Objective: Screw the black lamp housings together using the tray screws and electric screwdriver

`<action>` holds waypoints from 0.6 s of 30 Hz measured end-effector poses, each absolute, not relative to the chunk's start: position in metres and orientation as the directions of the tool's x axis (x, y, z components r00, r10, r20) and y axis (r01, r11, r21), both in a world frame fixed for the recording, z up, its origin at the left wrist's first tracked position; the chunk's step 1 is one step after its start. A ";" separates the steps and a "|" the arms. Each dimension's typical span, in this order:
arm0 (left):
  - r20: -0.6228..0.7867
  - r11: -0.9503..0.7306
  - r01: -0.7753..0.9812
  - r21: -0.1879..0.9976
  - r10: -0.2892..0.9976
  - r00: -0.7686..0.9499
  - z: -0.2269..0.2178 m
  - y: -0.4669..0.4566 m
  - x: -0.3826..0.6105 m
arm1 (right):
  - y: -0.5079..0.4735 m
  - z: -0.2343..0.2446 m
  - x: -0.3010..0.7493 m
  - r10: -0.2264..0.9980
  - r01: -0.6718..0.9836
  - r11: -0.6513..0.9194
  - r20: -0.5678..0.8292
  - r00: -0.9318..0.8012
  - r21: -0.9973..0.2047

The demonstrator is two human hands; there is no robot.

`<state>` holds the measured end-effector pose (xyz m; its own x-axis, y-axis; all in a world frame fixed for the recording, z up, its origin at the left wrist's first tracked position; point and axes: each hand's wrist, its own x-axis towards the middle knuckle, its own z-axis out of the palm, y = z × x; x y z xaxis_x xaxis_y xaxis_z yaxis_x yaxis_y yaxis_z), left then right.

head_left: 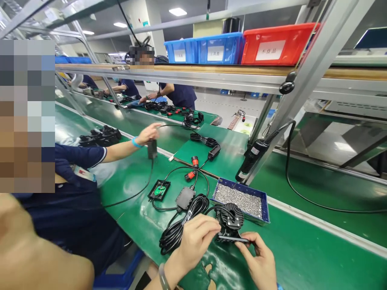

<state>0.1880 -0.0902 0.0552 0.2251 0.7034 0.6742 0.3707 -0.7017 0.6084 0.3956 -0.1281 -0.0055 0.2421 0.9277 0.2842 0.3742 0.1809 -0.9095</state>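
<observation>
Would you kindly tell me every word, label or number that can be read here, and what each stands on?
"不良品": on the white label of the red bin.
Too small or blurred to read: the labels on the left blue bin and right blue bin, the sticker on the hanging black tool, and the co-worker's badge.

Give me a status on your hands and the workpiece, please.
Right hand holding black device at its lower edge. Left hand close beside it. Coiled cable beside left hand.
</observation>
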 end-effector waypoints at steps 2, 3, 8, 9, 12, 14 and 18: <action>0.699 -0.724 0.375 0.579 0.678 0.229 0.055 -0.087 0.190 | -0.128 -0.002 0.395 0.929 0.381 0.187 0.289 0.231 -0.906; 0.700 -0.729 0.357 0.585 0.675 0.231 0.054 -0.086 0.191 | -0.129 -0.001 0.394 0.929 0.383 0.190 0.291 0.227 -0.904; 0.720 -0.755 0.304 0.581 0.651 0.241 0.052 -0.076 0.196 | -0.131 0.006 0.394 0.925 0.373 0.208 0.306 0.226 -0.904; 0.734 -0.769 0.326 0.550 0.631 0.250 0.051 -0.074 0.197 | -0.131 0.007 0.393 0.924 0.369 0.210 0.307 0.228 -0.905; 0.764 -0.801 0.384 0.460 0.577 0.288 0.050 -0.069 0.196 | -0.130 0.008 0.392 0.925 0.364 0.217 0.310 0.222 -0.906; 0.762 -0.807 0.398 0.436 0.566 0.313 0.049 -0.067 0.194 | -0.130 0.009 0.391 0.925 0.368 0.218 0.311 0.218 -0.904; 0.764 -0.830 0.367 0.419 0.541 0.352 0.047 -0.066 0.190 | -0.129 0.010 0.391 0.927 0.364 0.225 0.314 0.207 -0.904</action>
